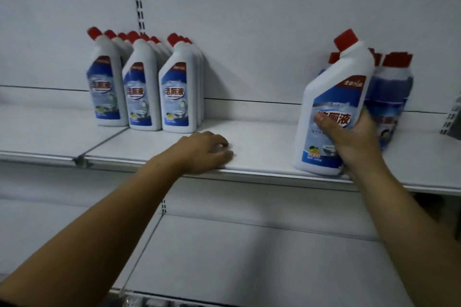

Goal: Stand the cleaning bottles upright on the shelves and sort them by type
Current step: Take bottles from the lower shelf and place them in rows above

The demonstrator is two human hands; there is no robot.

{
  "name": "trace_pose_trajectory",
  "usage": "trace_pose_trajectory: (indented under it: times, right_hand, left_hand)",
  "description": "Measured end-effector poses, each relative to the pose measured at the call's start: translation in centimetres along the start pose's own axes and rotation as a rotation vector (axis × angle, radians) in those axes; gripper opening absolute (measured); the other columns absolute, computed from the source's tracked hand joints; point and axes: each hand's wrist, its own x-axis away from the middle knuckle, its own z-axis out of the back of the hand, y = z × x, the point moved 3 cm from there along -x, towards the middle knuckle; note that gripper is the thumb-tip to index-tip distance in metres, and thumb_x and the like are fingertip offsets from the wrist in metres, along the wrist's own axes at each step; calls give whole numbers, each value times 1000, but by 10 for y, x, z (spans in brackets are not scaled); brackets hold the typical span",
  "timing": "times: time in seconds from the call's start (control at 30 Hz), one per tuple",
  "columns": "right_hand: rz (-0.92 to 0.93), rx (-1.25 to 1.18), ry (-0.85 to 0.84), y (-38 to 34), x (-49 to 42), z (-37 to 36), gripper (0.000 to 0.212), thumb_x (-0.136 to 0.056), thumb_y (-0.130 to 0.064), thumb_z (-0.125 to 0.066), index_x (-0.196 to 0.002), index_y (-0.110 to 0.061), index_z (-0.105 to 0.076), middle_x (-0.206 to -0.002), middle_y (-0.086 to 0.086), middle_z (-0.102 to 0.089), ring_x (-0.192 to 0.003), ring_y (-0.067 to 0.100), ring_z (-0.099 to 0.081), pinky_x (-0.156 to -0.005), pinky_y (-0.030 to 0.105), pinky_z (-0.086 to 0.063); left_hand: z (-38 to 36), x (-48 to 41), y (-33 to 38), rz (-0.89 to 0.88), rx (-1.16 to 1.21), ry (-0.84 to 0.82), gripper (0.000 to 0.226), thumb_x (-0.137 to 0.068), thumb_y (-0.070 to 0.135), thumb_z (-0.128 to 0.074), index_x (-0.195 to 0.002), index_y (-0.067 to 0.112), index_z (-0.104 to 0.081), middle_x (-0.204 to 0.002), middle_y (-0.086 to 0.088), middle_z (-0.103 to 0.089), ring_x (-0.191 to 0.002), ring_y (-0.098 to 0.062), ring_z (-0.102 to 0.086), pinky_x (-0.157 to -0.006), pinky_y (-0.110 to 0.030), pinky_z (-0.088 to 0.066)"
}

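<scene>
White plastic cleaning bottle with a bent neck, a red screw cap and a blue label (336, 77) sits at the front lip of the white metal shelf (262, 137), on its right-hand part, gripped by the right hand (354, 139). The thumb lies across the label and the fingers wrap round the far side, so the hand clasps the lower half of the body from the right. The bottle's long axis is close to upright but leans, with the cap tipped up and to the right. Its base is at or just above the shelf surface; I cannot tell which.

Close behind it stands a cluster of dark blue translucent bottles with red caps (391, 87), a different type. The matching kind, three rows of white bent-neck bottles (174, 97), stands upright well apart to the left, against the white back panel (274, 32). The left hand (204, 152) rests on the shelf's front edge in the gap between, fingers loosely curled and holding nothing. It is nearer those rows than the right hand is.

Judging by the task, the gripped bottle belongs with the white rows. The coming move would then be a carry leftward along the shelf, or a pass to the left hand, to stand it beside the rightmost row.
</scene>
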Motion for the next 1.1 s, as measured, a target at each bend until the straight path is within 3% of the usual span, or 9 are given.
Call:
trace_pose_trajectory:
  times: [0.13,0.33,0.53,0.63,0.8,0.93,1.1]
  right_hand:
    - [2,-30,-95,-7,12,-68,53,-78,-21,-79,-125,-20,-53,-113,-3,-68,-98,12,-69,-87,39,-57]
    - [-45,20,-340,-17,28,-166,62,-75,-15,-82,-125,-24,-46,-121,-1,-65,-108,17,-65,-95,47,-54]
    - [-130,-118,-416,-24,43,-245,59,-76,-12,-81,-124,-23,-50,-115,-2,-69,-101,17,-70,-88,45,-58]
    - [-136,-138,-478,-27,45,-284,60,-75,-12,-82,-125,-22,-50,-116,-1,-69,-103,19,-69,-90,47,-56]
    - [-137,-147,-579,-27,43,-344,62,-76,-12,-81,-128,-21,-49,-117,-1,-68,-106,18,-67,-95,49,-53]
    - [-103,-152,-621,-31,43,-387,63,-78,-12,-80,-129,-25,-45,-120,-4,-65,-109,16,-64,-96,45,-53]
    - [-126,-77,-615,-25,44,-433,65,-78,-18,-81,-129,-26,-41,-124,0,-62,-113,20,-61,-100,51,-49]
  left_hand:
    - [15,30,-52,61,-5,64,55,-94,63,-43,-136,29,-53,-136,-3,-56,-118,-23,-54,-101,-47,-46]
    - [44,77,-130,164,-162,137,49,-98,59,-39,-131,27,-56,-132,-2,-59,-117,-22,-54,-99,-44,-45]
    - [62,101,-188,273,-170,141,50,-101,54,-34,-133,22,-54,-132,-6,-59,-116,-24,-54,-97,-44,-47]
    - [68,108,-215,306,-109,156,50,-101,55,-33,-134,24,-54,-133,-5,-58,-115,-22,-54,-96,-42,-47]
    - [78,114,-258,382,-78,135,52,-101,54,-32,-146,31,-45,-153,-1,-44,-134,-23,-45,-106,-41,-39]
    - [83,115,-280,416,-77,151,51,-101,53,-35,-146,32,-45,-154,-1,-43,-135,-24,-44,-106,-41,-38]
    - [87,110,-305,413,-75,137,50,-99,55,-38,-143,34,-47,-152,0,-44,-133,-24,-44,-105,-42,-39]
